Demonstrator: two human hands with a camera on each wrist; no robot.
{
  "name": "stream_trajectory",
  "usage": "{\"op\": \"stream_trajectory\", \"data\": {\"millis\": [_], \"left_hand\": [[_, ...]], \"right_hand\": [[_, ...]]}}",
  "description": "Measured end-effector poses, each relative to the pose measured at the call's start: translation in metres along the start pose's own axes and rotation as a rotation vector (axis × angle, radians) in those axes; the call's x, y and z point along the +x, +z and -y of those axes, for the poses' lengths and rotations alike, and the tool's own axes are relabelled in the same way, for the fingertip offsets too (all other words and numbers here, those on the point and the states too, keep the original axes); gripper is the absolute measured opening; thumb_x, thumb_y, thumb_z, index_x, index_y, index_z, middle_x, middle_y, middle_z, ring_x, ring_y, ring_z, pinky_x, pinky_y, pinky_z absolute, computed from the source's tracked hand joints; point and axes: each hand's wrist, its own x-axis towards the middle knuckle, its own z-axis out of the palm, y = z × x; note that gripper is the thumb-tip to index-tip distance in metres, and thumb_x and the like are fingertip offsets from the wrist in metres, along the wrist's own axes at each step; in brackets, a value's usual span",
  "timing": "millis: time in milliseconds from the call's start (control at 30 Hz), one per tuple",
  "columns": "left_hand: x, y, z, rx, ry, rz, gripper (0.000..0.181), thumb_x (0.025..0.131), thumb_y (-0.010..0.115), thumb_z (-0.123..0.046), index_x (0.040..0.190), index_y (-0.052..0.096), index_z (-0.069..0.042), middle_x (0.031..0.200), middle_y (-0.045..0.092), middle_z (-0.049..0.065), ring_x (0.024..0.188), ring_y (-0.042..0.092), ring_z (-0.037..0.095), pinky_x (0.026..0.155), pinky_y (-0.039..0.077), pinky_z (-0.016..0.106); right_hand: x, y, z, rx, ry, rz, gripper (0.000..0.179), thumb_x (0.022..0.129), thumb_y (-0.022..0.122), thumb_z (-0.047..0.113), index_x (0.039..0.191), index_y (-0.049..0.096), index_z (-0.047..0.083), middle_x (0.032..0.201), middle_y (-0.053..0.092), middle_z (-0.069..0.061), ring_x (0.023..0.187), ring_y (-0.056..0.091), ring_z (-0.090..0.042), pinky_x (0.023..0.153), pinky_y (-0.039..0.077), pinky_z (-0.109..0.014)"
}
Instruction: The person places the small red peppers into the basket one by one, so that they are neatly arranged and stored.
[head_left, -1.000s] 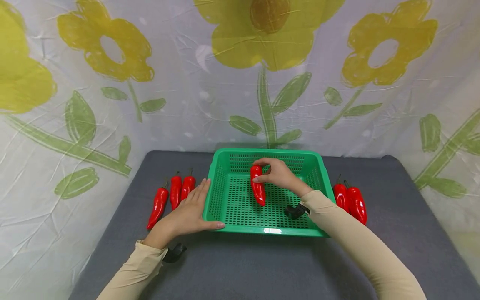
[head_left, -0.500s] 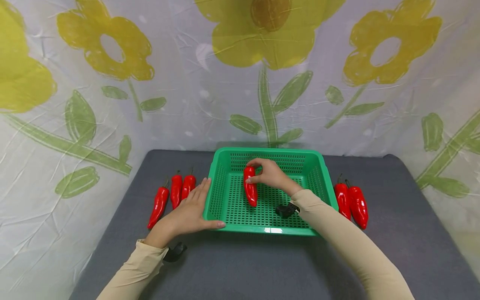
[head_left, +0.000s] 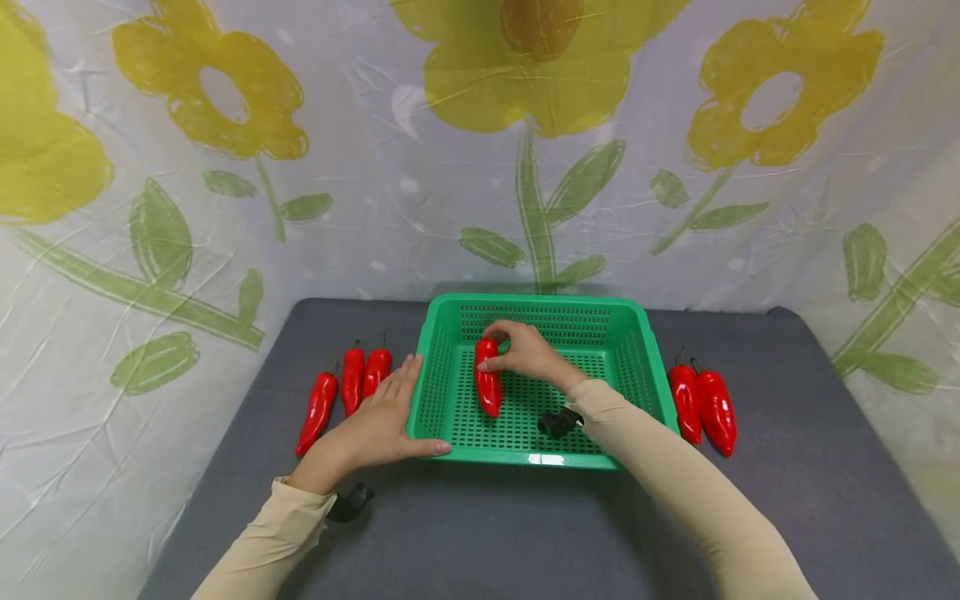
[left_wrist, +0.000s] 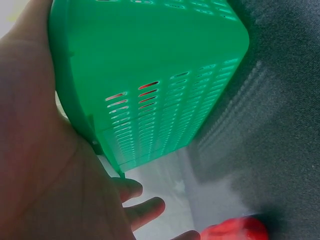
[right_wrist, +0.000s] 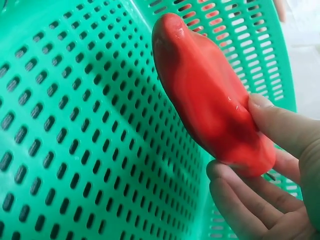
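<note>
A red pepper [head_left: 488, 385] is pinched near its stem end by my right hand [head_left: 522, 354], inside the left half of a green plastic basket [head_left: 540, 458]. In the right wrist view the thumb and fingers hold the pepper [right_wrist: 210, 95] by its thick end, its tip pointing away over the perforated floor. With straight fingers spread, my left hand [head_left: 378, 425] rests along the basket's left rim, thumb on the front corner. The left wrist view has that palm [left_wrist: 60, 165] against the outer wall of the basket [left_wrist: 150, 55].
Left of the basket lie three red peppers [head_left: 318, 412], the rightmost partly hidden by the left hand. Two more peppers [head_left: 716, 412] lie to its right. All stand on a dark grey tabletop [head_left: 480, 533] before a flower-printed cloth [head_left: 360, 208].
My right hand has carried the pepper leftward and slightly nearer inside the basket, from its middle toward the left side. The left hand has stayed on the rim.
</note>
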Motion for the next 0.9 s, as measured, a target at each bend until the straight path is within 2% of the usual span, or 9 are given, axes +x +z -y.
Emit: {"op": "stream_trajectory", "data": {"millis": [133,500,733,900], "left_hand": [[0.000,0.000,-0.001,-0.003,0.001,0.002,0.130,0.073,0.071,-0.070,0.160,-0.007,-0.013,0.168,0.001,0.014,0.152,0.014,0.042,0.112,0.027,0.071],[-0.001,0.000,0.000,-0.009,0.004,-0.003,0.129,0.073,0.072,-0.069,0.160,-0.005,-0.012,0.168,0.003,0.015,0.151,0.015,0.043,0.111,0.027,0.073],[-0.001,0.001,0.001,-0.011,0.010,-0.006,0.129,0.073,0.072,-0.069,0.160,-0.004,-0.011,0.168,0.003,0.015,0.151,0.016,0.044,0.110,0.028,0.073],[-0.001,0.000,0.001,-0.012,0.015,-0.010,0.128,0.074,0.072,-0.068,0.160,-0.004,-0.011,0.168,0.003,0.016,0.151,0.015,0.045,0.110,0.028,0.074]], "right_hand": [[0.002,0.003,0.004,-0.005,0.016,0.016,0.054,0.082,0.081,0.027,0.129,0.060,0.009,0.120,0.065,-0.011,0.108,0.063,-0.031,0.076,0.055,-0.032],[0.008,0.017,0.007,-0.012,0.014,0.046,0.049,0.081,0.082,0.028,0.124,0.062,0.013,0.118,0.066,-0.010,0.101,0.063,-0.023,0.074,0.055,-0.029],[0.008,0.022,0.011,-0.001,0.033,0.069,0.052,0.082,0.081,0.024,0.128,0.060,0.011,0.121,0.065,-0.013,0.104,0.064,-0.025,0.078,0.056,-0.033],[0.011,0.026,0.010,-0.011,0.034,0.067,0.051,0.082,0.082,0.023,0.127,0.061,0.010,0.119,0.066,-0.013,0.103,0.065,-0.025,0.076,0.056,-0.032]]}}
